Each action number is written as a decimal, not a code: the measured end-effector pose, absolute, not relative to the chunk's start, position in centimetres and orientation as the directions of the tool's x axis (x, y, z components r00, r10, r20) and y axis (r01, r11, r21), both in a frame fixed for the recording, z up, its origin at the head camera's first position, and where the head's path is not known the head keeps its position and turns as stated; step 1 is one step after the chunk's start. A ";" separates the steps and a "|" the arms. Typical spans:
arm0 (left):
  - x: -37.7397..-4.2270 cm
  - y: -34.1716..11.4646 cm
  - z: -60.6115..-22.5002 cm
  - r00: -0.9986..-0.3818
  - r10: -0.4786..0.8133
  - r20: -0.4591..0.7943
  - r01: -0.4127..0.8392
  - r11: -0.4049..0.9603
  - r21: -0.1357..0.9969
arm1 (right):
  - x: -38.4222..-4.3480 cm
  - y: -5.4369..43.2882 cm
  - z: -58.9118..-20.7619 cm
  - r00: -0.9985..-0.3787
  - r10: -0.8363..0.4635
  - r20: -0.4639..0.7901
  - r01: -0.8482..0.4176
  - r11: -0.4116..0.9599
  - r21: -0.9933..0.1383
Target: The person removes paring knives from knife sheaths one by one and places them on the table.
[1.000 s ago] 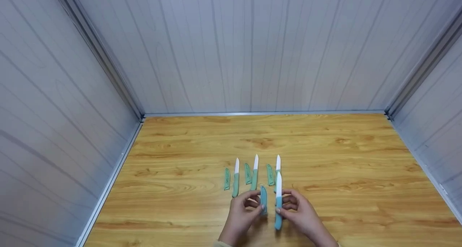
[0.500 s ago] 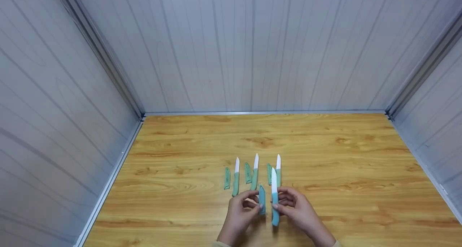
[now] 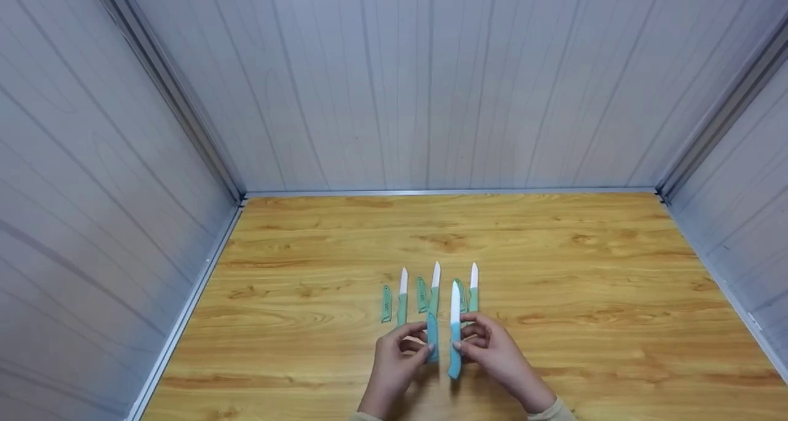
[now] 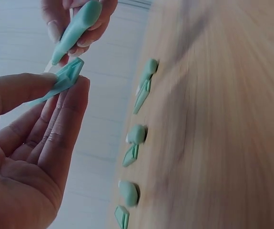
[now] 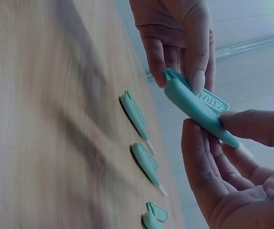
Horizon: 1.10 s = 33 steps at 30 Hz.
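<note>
My left hand point(image 3: 397, 359) pinches a blue-green knife sheath point(image 3: 433, 338) between thumb and fingers, held upright above the table. Just to its right, my right hand point(image 3: 495, 353) pinches the handle of a paring knife point(image 3: 455, 347) whose white blade points away from me. Sheath and knife are side by side with a small gap in the head view. Raised lettering shows on the sheath point(image 5: 213, 101) in the right wrist view. From the left wrist view, the knife handle point(image 4: 77, 31) appears beyond the sheath point(image 4: 65, 81).
Beyond my hands lie three green-handled knives, at left point(image 3: 402, 298), middle point(image 3: 436, 285) and right point(image 3: 474, 285). Each has a green sheath on its left, such as the leftmost sheath point(image 3: 386, 304). Pale panel walls point(image 3: 394, 88) enclose the wooden table point(image 3: 585, 298) at the back and sides.
Both hands have shifted left, carrying the sheath and the knife with them. The knife has come a little closer to the sheath. The knives on the table have stayed put.
</note>
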<state>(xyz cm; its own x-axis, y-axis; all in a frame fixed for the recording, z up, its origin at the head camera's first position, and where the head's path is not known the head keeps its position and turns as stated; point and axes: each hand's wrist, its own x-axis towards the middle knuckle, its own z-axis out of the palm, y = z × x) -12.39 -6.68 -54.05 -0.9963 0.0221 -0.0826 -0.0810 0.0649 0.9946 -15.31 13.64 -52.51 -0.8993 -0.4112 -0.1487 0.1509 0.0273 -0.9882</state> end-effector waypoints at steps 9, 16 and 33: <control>-12.0 -9.6 -54.3 -0.994 -0.056 -0.093 -0.096 0.058 0.994 | -16.0 11.8 -52.8 -0.875 -0.452 -0.172 0.174 0.037 -0.984; -11.8 -11.9 -54.3 -0.987 -0.113 -0.110 -0.119 0.074 0.990 | -16.6 10.3 -53.1 -0.852 -0.490 -0.184 0.202 0.017 -0.979; -11.8 -14.5 -54.9 -0.967 -0.218 -0.134 -0.159 0.100 0.982 | -17.7 6.9 -53.2 -0.853 -0.502 -0.141 0.146 0.030 -0.989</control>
